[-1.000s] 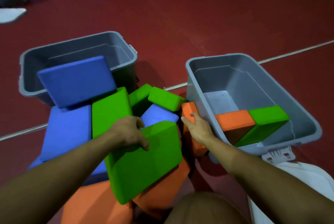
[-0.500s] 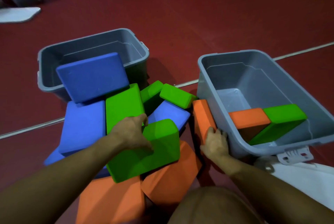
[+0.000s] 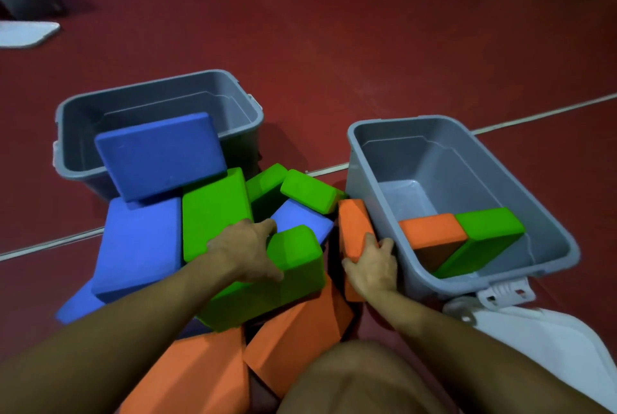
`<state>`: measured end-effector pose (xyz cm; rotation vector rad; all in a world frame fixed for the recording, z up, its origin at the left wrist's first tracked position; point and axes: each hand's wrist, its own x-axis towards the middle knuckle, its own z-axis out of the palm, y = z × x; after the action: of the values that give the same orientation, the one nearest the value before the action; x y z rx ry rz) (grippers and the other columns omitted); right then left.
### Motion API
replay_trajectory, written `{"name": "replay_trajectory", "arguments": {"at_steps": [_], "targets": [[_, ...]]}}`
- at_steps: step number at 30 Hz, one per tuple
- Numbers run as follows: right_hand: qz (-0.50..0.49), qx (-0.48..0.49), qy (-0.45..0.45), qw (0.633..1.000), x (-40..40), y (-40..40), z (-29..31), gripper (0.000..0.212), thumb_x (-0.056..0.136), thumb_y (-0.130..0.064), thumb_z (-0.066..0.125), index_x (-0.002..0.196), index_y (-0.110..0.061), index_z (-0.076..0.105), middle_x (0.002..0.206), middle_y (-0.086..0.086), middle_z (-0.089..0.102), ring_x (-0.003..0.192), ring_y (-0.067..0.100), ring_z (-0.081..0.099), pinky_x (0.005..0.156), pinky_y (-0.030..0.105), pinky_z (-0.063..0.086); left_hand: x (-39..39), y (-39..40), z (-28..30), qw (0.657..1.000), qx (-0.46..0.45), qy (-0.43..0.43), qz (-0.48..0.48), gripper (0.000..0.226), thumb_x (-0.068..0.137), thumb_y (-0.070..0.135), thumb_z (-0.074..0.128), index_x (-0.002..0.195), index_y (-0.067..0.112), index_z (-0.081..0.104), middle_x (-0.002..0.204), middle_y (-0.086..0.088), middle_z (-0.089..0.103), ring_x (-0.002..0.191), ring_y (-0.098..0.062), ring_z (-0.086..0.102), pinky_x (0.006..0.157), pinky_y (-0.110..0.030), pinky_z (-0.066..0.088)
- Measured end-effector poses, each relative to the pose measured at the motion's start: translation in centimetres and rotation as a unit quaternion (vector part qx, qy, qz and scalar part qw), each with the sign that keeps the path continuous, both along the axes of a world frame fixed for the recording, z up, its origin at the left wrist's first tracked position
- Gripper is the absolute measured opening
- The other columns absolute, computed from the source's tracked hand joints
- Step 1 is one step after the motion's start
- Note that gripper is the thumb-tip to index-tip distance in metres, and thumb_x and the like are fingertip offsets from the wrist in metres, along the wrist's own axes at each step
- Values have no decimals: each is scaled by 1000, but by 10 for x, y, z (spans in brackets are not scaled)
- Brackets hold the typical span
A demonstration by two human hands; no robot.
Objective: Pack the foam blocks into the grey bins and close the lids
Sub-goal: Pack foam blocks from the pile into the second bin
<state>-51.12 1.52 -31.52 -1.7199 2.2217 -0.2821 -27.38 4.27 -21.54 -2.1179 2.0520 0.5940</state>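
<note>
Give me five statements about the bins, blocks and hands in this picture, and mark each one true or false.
1. The right bin holds an orange block and a green block. True.
2. The left hand rests on a blue block. False: it grips a green block.
3. The right hand holds an orange block just outside the right bin. True.
4. The left bin has its lid on. False: it stands open.
5. A blue block leans against the left bin's near rim. True.
</note>
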Motion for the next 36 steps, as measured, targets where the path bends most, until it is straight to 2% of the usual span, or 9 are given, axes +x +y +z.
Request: {"name": "replay_trajectory", "arguments": {"at_steps": [4,7,10,14,19,23,28,32,36], "targets": [[-6,-38,-33,999,4,4,27,73,76,-46,72,135,-12,47,125,17,42,109,41,53,94,41,43,-3,1,21,998,-47,22,22,89,49,65,77,124,31,43,107,-7,57,101,-31,61,84,-42,54],[-10,-85,-71,994,6,7,53,75,74,-47,73,137,-14,48,125,16,46,114,39,50,98,41,40,0,1,41,995,-83,39,41,91,50,66,77,125,28,42,110,-9,55,103,-33,60,86,-42,53],[-22,-131,-113,985,6,4,86,71,73,-46,75,133,-15,52,124,16,49,113,40,53,98,40,41,4,2,62,988,-132,49,65,88,51,64,77,122,25,42,109,-8,55,101,-34,60,78,-38,50],[-23,-181,-148,972,4,-3,127,66,72,-49,73,128,-18,56,119,13,52,107,39,56,95,41,44,-3,12,87,967,-222,56,110,76,49,62,69,110,27,39,101,-4,49,96,-35,58,69,-38,47],[-21,-279,-191,941,-15,-11,168,62,71,-38,78,127,-19,59,119,9,54,106,33,58,88,36,43,-25,21,111,929,-333,97,127,70,51,60,67,107,27,39,103,-1,50,93,-33,58,63,-36,40],[9,-341,-184,922,-48,-18,178,66,63,-42,73,124,-18,62,116,5,57,104,30,59,87,37,46,-54,16,129,904,-380,155,121,69,53,60,65,110,28,41,108,1,55,96,-32,60,71,-39,47],[-13,-402,-168,900,-109,-28,182,68,61,-44,66,122,-16,61,116,5,58,106,30,57,88,40,46,-106,-9,129,857,-426,271,105,68,53,57,68,112,31,45,108,5,62,97,-24,62,80,-41,51],[0,-407,-117,906,-174,-46,176,68,61,-37,66,124,-13,59,123,7,58,108,32,54,94,39,42,-158,-37,114,813,-397,417,85,64,52,44,77,106,37,45,101,10,63,93,-15,63,81,-41,54],[49,-383,-40,922,-236,-71,161,73,58,-33,65,127,-11,56,128,6,58,111,32,55,97,33,36,-208,-68,84,809,-352,465,78,70,48,43,77,109,35,43,105,4,59,96,-18,61,82,-44,53]]}}
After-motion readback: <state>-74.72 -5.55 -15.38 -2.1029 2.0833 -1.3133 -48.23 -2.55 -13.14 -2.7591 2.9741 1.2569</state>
